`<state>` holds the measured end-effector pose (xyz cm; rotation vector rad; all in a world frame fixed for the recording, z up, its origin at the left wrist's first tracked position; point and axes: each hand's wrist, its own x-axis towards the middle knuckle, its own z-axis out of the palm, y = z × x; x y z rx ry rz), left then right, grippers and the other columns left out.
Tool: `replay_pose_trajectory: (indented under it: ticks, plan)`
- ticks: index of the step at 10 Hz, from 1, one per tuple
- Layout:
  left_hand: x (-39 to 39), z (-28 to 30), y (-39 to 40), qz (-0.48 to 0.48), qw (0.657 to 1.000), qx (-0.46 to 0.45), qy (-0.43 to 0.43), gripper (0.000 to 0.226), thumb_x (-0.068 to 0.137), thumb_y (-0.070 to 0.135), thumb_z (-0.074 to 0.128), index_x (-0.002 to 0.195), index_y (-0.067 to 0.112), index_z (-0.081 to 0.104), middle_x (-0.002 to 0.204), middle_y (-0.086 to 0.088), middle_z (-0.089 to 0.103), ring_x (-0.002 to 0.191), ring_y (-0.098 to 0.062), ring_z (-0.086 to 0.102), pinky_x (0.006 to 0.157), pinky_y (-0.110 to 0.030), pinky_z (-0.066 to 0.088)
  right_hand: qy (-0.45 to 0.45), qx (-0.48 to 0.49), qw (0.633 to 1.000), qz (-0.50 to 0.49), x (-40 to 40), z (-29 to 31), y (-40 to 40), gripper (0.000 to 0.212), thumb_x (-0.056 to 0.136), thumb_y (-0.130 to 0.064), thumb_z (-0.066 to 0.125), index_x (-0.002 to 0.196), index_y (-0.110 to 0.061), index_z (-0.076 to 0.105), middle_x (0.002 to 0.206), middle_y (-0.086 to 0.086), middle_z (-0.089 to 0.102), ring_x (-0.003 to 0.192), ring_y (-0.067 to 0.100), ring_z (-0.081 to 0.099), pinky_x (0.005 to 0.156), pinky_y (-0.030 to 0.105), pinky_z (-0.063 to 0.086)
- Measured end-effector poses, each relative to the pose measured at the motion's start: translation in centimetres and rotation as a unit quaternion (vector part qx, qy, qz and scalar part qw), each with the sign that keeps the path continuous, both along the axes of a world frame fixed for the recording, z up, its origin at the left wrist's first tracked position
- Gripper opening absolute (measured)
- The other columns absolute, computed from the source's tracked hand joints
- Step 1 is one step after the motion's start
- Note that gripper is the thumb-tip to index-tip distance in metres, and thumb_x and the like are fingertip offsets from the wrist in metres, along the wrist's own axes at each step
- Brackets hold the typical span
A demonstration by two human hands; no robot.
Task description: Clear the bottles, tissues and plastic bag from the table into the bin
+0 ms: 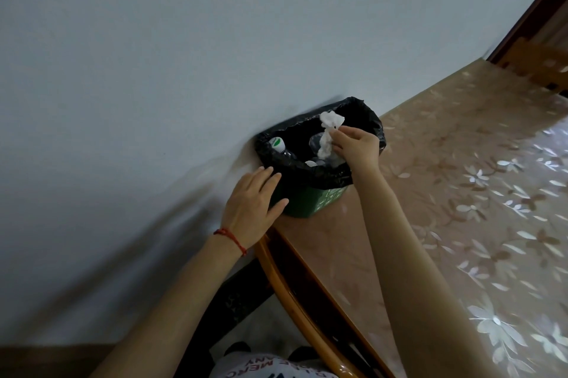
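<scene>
A small green bin [310, 202] lined with a black bag stands on the table's corner against the wall. Inside it lies a clear bottle [279, 146] with a green-and-white cap, and more clear plastic shows deeper in. My right hand [356, 148] hovers over the bin's opening, pinching a crumpled white tissue [328, 133] that hangs above the inside. My left hand [256, 205] rests flat against the bin's near-left side, fingers spread along the black liner.
The table [461, 193] carries a shiny brown cloth with a white flower print and has a wooden edge [295, 285]. A pale wall [153, 70] runs right behind the bin. A wooden chair back [534, 64] shows at the far right.
</scene>
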<state>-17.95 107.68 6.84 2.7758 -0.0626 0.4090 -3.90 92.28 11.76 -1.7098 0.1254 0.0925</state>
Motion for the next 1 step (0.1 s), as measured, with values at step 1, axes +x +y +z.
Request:
replay_pose_trajectory:
  ticks: [1]
  plan:
    - [0.19,-0.3,0.04,0.005,1.0,-0.006,0.007,0.049,0.088,0.029,0.057,0.126,0.001,0.049,0.13,-0.021,0.052,0.123,-0.035,0.047,0.105,-0.043,0.033,-0.026,-0.044,0.999,-0.01,-0.46,0.01,-0.2,0.039,0.08,-0.028,0.069,0.111,-0.006,0.063,0.104,0.008,0.068,0.097,0.02,0.064,0.09,0.034,0.051]
